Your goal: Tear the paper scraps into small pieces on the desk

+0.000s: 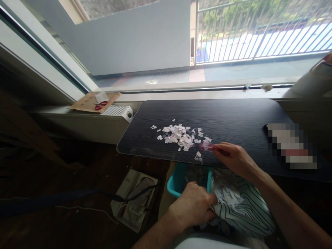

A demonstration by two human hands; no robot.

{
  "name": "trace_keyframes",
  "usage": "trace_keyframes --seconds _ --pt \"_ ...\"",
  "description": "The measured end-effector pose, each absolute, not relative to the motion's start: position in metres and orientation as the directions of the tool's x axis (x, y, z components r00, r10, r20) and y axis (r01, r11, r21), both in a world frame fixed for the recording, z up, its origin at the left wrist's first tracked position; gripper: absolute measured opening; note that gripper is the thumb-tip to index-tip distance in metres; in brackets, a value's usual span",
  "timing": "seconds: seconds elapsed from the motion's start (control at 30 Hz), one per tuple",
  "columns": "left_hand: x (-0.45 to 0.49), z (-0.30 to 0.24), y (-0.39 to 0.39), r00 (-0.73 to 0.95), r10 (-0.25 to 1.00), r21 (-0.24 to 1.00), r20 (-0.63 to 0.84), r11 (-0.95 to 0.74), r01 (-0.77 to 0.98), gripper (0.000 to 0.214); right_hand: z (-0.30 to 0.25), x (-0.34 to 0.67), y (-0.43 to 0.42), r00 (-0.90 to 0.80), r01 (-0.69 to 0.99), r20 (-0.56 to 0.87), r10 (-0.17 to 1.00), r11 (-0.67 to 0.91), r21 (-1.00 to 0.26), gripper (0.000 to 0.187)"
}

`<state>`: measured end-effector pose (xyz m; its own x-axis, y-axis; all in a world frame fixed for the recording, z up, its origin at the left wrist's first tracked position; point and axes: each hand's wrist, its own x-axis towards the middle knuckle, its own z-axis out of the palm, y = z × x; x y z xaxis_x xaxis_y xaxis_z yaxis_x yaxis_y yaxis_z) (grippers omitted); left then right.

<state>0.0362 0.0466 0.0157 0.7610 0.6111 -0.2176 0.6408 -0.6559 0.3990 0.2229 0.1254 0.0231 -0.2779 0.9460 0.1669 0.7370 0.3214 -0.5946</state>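
A heap of small white paper scraps lies on a dark wood-grain table. My right hand rests on the table's near edge, closed on a small red tool whose tip sits beside the scraps. Below the table edge my left hand is closed on a teal plastic bin held against a striped cloth on my lap. More scraps lie on that cloth.
A pixelated block covers something at the table's right. Left of the table stand a white heater and a cardboard sheet with red scissors. A white device with cables lies on the floor. Another person's sleeve shows at right.
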Motion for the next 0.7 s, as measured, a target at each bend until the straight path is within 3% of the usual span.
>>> trace_keyframes --seconds 0.33,0.6,0.7 --pt "0.036 0.017 0.048 0.757 0.597 0.394 -0.265 -0.649 0.650 0.016 0.018 0.230 0.125 -0.216 0.708 0.161 0.963 0.268 -0.654 0.026" --pt "0.036 0.019 0.049 0.757 0.599 0.391 -0.261 -0.652 0.650 0.016 0.024 0.227 0.120 -0.252 0.730 0.197 0.948 0.319 -0.604 0.023" --pt "0.036 0.020 0.049 0.755 0.602 0.388 -0.260 -0.650 0.653 0.015 0.027 0.225 0.113 -0.317 0.704 0.144 0.938 0.334 -0.626 0.025"
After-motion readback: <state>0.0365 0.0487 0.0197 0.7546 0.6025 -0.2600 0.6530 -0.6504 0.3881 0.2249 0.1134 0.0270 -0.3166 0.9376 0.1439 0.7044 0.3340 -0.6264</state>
